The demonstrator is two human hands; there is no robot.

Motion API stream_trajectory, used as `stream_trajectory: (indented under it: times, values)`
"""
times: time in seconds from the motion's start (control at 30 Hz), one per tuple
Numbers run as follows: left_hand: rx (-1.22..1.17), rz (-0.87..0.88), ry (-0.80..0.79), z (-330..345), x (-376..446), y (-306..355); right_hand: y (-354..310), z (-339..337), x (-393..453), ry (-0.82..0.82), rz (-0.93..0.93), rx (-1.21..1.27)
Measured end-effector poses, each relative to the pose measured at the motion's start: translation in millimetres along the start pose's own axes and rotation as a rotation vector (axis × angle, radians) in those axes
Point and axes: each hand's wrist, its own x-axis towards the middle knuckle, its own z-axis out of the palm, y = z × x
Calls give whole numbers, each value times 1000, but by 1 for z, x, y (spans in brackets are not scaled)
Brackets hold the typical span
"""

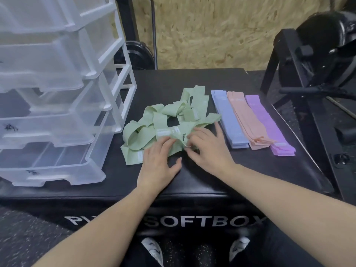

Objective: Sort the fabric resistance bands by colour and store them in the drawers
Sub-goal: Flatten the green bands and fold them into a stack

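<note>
Black soft box top: green bands (165, 120) tangled at centre; sorted stacks at 3 o'clock. Left hand (159, 160) presses flat, fingers straight; right hand (208, 149) pinches band. Advise: free one loop, flatten, stack.

Lighting is even and moderately bright, apparently from overhead. Shadows under the hands (185, 151) are soft. Faint sheen on the black bench (192, 182) near its front edge. Wide-angle distortion bends the drawers (57, 93) at left. Overall detail is slightly soft.
</note>
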Motion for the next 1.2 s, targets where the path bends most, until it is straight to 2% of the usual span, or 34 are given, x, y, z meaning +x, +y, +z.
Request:
stream_trajectory:
  times: [0.2,0.33,0.4,0.63,0.77,0.83,0.93,1.07,1.2]
  values:
    - [-45,71,-30,-2,-2,1,-14,14,-23,166,-27,4]
    - [-43,154,-52,0,-2,-1,-16,14,-26,197,-92,-21]
    - [-25,194,-13,3,-1,-5,-19,14,-28,211,-140,-29]
    - [113,217,145,-8,-9,-6,-21,8,-29,98,-8,-45]
    - [193,264,136,-26,-21,-18,-18,11,-29,141,-26,-88]
    - [190,222,98,-35,-29,-30,-19,11,-30,137,-46,-90]
    - [144,116,-22,-48,-38,-43,-20,11,-29,48,-88,-63]
    - [193,69,-183,-65,-47,-40,-21,7,-29,-199,-89,102]
    - [192,75,-218,-73,-56,-35,-22,-1,-37,-280,-8,122]
